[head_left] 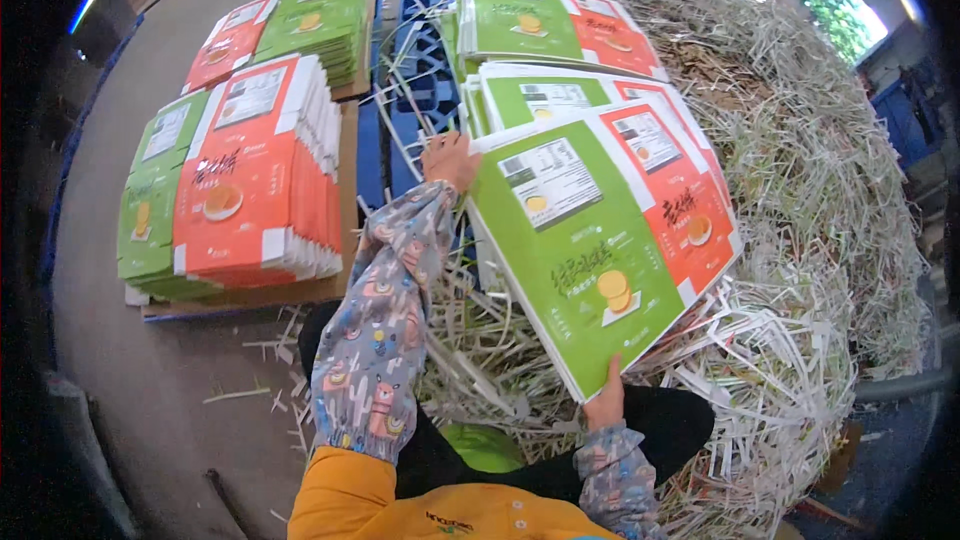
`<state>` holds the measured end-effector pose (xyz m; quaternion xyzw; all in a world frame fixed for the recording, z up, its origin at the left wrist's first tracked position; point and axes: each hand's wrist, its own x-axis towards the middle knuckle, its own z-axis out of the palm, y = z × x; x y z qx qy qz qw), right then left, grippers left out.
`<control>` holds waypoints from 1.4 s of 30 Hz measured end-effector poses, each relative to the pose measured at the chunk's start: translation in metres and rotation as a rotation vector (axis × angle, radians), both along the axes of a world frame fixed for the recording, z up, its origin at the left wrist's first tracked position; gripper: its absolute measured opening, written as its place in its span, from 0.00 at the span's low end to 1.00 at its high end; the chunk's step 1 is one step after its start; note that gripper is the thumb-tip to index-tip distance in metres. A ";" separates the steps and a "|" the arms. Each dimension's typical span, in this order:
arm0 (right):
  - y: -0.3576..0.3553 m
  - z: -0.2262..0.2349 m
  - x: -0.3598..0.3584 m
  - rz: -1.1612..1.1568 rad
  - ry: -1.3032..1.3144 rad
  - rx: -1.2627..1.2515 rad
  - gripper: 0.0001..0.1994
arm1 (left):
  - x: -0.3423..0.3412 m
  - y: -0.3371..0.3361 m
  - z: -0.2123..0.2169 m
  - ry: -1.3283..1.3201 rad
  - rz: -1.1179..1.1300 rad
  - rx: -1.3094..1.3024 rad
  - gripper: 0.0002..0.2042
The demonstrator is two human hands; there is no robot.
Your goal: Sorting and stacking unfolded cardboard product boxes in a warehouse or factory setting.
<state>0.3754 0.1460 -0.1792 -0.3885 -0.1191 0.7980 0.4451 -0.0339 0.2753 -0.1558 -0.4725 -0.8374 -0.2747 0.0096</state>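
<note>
A stack of printed cardboard sheets (560, 260), green on the left and orange on the right, is tilted in front of me. My left hand (450, 160) grips its far left corner, fingers closed on the edge. At the near corner my right hand (604, 400) holds the stack, the thumb lying on top and the other fingers hidden beneath. Just behind it lies another stack of the same sheets (505, 98), partly covered. Both my forearms wear patterned grey sleeve covers.
To the left, piles of orange cardboard sheets (262, 145) and green cardboard sheets (320, 12) rest on a pallet. A blue plastic pallet (415, 70) shows between the piles. Shredded paper strips (800, 140) heap up on the right and around my legs. A further sheet stack (520, 20) lies at the back.
</note>
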 end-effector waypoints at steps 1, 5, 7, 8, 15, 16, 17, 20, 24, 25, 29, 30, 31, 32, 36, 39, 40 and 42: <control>0.001 -0.001 -0.001 0.002 0.011 -0.045 0.24 | -0.005 0.006 -0.001 -0.055 -0.026 -0.144 0.18; 0.003 0.012 -0.015 -0.060 -0.037 -0.060 0.25 | -0.008 0.013 -0.004 -0.135 -0.099 -0.094 0.17; 0.006 0.009 -0.013 -0.060 -0.071 -0.065 0.25 | 0.001 0.015 -0.008 -0.127 -0.129 -0.040 0.17; 0.008 0.008 -0.014 -0.041 -0.096 -0.065 0.25 | 0.001 0.015 -0.008 -0.110 -0.141 0.020 0.17; 0.006 0.012 -0.005 0.020 -0.111 -0.049 0.20 | 0.014 -0.021 -0.001 -0.019 0.041 0.013 0.19; 0.008 0.019 -0.004 -0.019 -0.147 0.006 0.19 | 0.029 -0.022 0.007 -0.018 0.024 0.015 0.19; 0.008 0.029 -0.010 -0.038 -0.172 0.057 0.18 | 0.035 -0.031 0.017 -0.072 0.069 0.283 0.21; 0.008 0.061 -0.023 -0.119 -0.201 0.105 0.19 | 0.098 -0.049 0.030 -0.302 0.007 0.660 0.20; 0.009 0.042 -0.029 -0.159 -0.008 0.075 0.18 | 0.192 -0.114 0.006 -0.670 0.008 0.575 0.18; 0.007 0.048 -0.035 -0.145 -0.006 0.063 0.18 | 0.206 -0.128 -0.008 -0.839 0.092 0.532 0.18; 0.000 0.041 -0.048 -0.152 -0.003 0.087 0.18 | 0.237 -0.155 0.000 -1.979 0.101 0.552 0.17; -0.005 0.041 -0.057 -0.161 -0.003 0.083 0.18 | 0.239 -0.151 0.004 -1.979 0.099 0.541 0.17; -0.011 0.039 -0.067 -0.179 -0.108 0.138 0.18 | 0.244 -0.145 0.007 -2.054 0.097 0.559 0.17; -0.012 0.036 -0.077 -0.197 -0.211 0.191 0.19 | 0.246 -0.136 0.010 -2.126 0.093 0.576 0.17; -0.014 0.023 -0.093 -0.237 -0.360 0.236 0.19 | 0.235 -0.123 -0.001 -1.978 0.129 0.559 0.16; -0.016 0.027 -0.085 -0.107 -0.182 0.244 0.18 | 0.228 -0.136 0.020 -1.925 0.039 0.625 0.16; -0.013 0.029 -0.079 -0.114 -0.191 0.220 0.18 | 0.228 -0.141 0.011 -1.930 0.058 0.601 0.16; -0.014 0.030 -0.070 -0.069 -0.146 0.064 0.20 | 0.224 -0.154 -0.002 -2.080 0.157 0.588 0.16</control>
